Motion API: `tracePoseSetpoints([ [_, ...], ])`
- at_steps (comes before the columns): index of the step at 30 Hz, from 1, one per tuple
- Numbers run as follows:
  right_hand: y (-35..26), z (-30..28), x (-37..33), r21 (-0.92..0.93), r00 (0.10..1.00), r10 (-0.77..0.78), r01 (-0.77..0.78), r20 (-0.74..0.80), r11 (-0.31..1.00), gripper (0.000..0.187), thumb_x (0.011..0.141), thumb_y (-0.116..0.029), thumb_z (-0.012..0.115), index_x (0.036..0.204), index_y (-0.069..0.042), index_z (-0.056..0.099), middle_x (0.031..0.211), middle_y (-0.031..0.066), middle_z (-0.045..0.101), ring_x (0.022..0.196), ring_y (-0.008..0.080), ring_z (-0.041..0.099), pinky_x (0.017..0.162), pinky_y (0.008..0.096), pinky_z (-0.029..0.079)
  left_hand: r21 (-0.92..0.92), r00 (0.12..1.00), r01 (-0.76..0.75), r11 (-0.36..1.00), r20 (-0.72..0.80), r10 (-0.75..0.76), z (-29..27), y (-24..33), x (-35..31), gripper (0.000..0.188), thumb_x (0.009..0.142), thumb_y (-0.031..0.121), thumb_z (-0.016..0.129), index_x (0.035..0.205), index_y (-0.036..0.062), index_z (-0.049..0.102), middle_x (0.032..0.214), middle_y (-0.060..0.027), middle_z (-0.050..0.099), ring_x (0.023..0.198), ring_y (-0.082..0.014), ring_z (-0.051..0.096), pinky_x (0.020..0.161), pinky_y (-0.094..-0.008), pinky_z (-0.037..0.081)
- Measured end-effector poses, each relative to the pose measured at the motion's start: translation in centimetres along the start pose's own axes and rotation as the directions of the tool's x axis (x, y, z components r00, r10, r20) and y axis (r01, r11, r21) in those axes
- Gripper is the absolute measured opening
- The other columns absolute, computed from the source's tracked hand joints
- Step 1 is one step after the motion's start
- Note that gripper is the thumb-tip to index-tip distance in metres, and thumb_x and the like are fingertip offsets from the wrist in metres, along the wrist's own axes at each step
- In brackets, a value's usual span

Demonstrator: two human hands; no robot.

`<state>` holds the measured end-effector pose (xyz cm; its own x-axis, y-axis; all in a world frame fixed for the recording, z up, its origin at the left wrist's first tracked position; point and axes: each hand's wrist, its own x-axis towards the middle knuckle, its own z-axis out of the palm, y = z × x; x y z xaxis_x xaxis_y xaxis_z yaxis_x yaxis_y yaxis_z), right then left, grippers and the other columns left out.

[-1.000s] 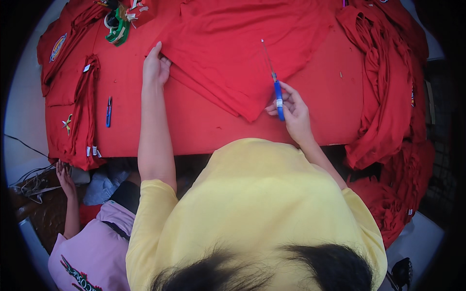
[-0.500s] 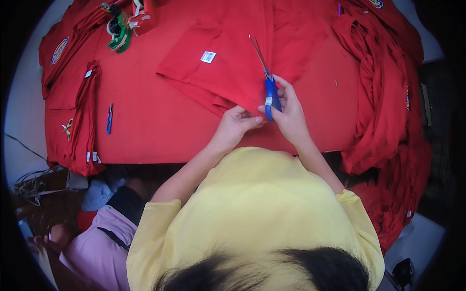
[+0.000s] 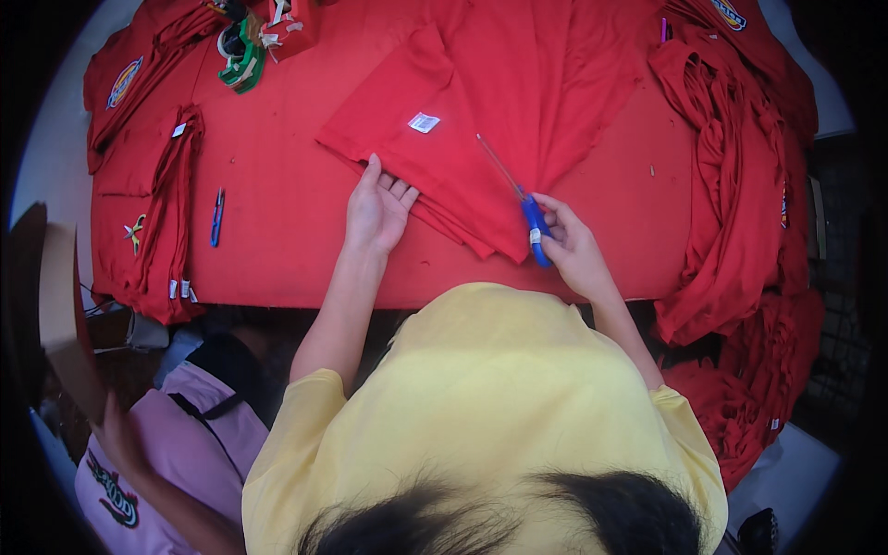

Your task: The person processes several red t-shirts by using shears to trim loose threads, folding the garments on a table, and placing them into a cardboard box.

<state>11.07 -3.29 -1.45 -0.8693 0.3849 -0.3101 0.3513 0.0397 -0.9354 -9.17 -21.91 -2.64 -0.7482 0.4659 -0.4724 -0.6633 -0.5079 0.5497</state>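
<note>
A piece of red cloth (image 3: 481, 185), likely part of a garment, lies partly folded on the red table, its corner pointing at me. A white label (image 3: 424, 122) sits on its left part. My left hand (image 3: 381, 208) is palm up at the cloth's left edge, thumb stretched out and fingers loosely bent, with no grip on the cloth to be seen. My right hand (image 3: 573, 242) is closed round the blue handles of scissors (image 3: 535, 222). Their blades look shut and point up and left over the cloth. The lower corner lies close beside the handles.
Folded red garments (image 3: 139, 231) lie at the left with yellow-handled scissors (image 3: 135, 233) on top. Beside them are blue thread snips (image 3: 217, 217). Green (image 3: 242, 57) and red (image 3: 292, 30) tape dispensers stand behind. Red garments (image 3: 726, 194) heap at right. A person in pink (image 3: 199, 416) holds brown cardboard (image 3: 69, 324).
My left hand has moved left and away from me, from the near corner to the cloth's left edge, and opened. The scissors have dropped slightly nearer me. The person in pink has raised cardboard.
</note>
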Motion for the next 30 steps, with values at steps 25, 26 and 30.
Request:
tracePoseSetpoints([
  [25, -5.5, 1.9, 3.0, -0.379, 0.877, -0.374, 0.470, 0.301, 0.797, 0.055, 0.087, -0.017, 0.062, 0.137, -0.005, 0.043, 0.096, 0.0124, 0.054, 0.086, 0.0261, 0.058, 0.076, 0.0345, 0.047, 0.347, 0.933, -0.358, 0.867, 0.154, 0.324, 3.3, -0.2, -3.7, 0.033, 0.088, -0.002, 0.058, 0.121, -0.0006, 0.053, 0.102, -0.0046, 0.058, 0.093, -0.0108, 0.058, 0.078, -0.0260, 0.048],
  [26, -5.6, 1.9, 2.9, -0.378, 0.878, -0.373, 0.468, 0.299, 0.798, 0.055, 0.087, -0.017, 0.061, 0.137, -0.005, 0.043, 0.096, 0.0125, 0.054, 0.085, 0.0259, 0.058, 0.075, 0.0345, 0.047, 0.337, 0.932, -0.361, 0.869, 0.157, 0.326, 3.4, -0.2, -3.9, 0.033, 0.087, -0.002, 0.059, 0.120, -0.0004, 0.053, 0.101, -0.0040, 0.058, 0.091, -0.0097, 0.057, 0.076, -0.0249, 0.047],
  [30, -5.3, 1.8, 3.0, -0.396, 0.872, -0.393, 0.484, 0.291, 0.781, 0.053, 0.088, -0.015, 0.060, 0.137, -0.005, 0.043, 0.095, 0.0128, 0.054, 0.084, 0.0254, 0.058, 0.074, 0.0346, 0.046, 0.308, 0.928, -0.370, 0.877, 0.169, 0.332, 3.8, -0.2, -4.1, 0.034, 0.086, -0.002, 0.061, 0.120, 0.0000, 0.054, 0.098, -0.0024, 0.058, 0.084, -0.0067, 0.056, 0.069, -0.0221, 0.045],
])
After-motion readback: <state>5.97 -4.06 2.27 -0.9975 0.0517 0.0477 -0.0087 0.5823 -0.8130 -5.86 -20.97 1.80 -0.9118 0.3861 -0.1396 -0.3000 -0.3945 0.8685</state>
